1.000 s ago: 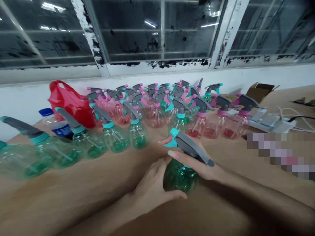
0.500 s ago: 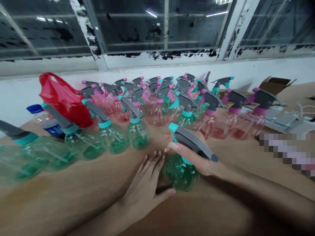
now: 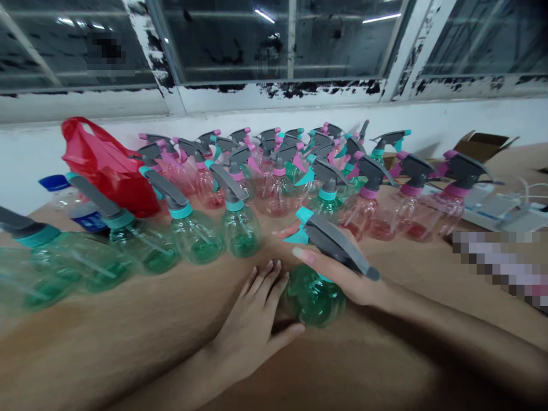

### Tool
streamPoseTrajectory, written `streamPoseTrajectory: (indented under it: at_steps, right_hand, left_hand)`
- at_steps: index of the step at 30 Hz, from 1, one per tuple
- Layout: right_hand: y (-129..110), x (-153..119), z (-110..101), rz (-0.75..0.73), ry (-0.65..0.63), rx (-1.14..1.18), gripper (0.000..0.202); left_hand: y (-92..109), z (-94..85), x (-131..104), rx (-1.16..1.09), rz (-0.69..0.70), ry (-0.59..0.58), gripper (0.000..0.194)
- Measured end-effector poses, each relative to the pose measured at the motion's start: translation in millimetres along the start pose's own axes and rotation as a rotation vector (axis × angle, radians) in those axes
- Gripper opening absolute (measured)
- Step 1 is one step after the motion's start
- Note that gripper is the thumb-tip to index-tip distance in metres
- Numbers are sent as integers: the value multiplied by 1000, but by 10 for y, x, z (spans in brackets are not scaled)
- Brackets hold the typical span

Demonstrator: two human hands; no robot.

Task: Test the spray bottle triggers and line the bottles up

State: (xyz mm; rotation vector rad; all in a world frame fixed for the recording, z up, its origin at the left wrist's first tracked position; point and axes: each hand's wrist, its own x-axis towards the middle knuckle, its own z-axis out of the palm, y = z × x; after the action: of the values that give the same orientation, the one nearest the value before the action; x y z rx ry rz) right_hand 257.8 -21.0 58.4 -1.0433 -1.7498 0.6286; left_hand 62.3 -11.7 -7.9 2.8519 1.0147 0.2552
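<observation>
A green spray bottle (image 3: 315,297) with a grey and teal trigger head stands upright on the wooden table (image 3: 171,325). My right hand (image 3: 338,268) grips its neck from the right, thumb across the near side. One finger reaches out past the teal trigger, apart from it. Flat on the table to the bottle's left lies my left hand (image 3: 254,319), fingers stretched and thumb out beside the bottle's base; it holds nothing. Whether its fingertips touch the bottle I cannot tell.
Several green spray bottles (image 3: 242,231) line the left side. Behind stand several pink spray bottles (image 3: 278,191) mixed with green ones. A red plastic bag (image 3: 111,171) and a blue-capped bottle (image 3: 88,216) are at back left. An open cardboard box (image 3: 483,149) and white cables (image 3: 531,191) lie at right.
The fingers of my right hand have loosened from the trigger, with one now stretched out to the left of it. My left hand stays in place. The view has tilted slightly.
</observation>
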Motion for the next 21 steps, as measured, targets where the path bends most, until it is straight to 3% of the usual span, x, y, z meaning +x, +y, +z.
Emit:
streamPoseTrajectory:
  at_steps: [7,21]
  right_hand:
    - [1,9,-8,74,-41,172,27]
    - [14,11,-6,63,-37,158,28]
  left_hand:
    - [9,-10,-1,34,14,-17,69]
    - [16,-19,1,31,25,16,69]
